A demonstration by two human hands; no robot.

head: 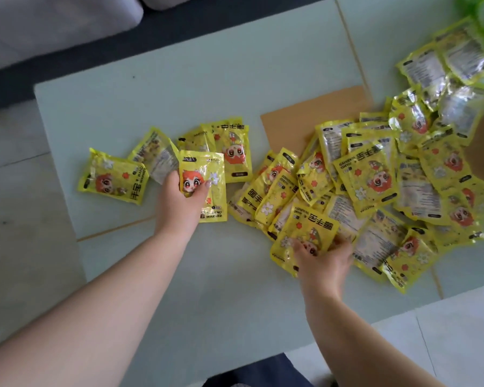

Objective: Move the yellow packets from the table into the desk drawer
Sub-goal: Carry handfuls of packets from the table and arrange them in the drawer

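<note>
Far left I see a loose packet (113, 180) flat on the pale table (109, 107); next, L hand (183, 198) grips an upright packet (203, 185), thumb across its front; a few more lie just behind; R hand (323, 261) pinches a tilted packet (305, 233) at the near edge of the big pile (403, 177), which partly covers a brown sheet (299, 118).

A pale green table (207, 79) carries a big heap of yellow packets (389, 185) on its right side, partly over a brown cardboard sheet (299, 118) lying flat on the tabletop. A few more packets (112, 178) lie spread out near the middle and left. Thin seams cross the table surface.
</note>
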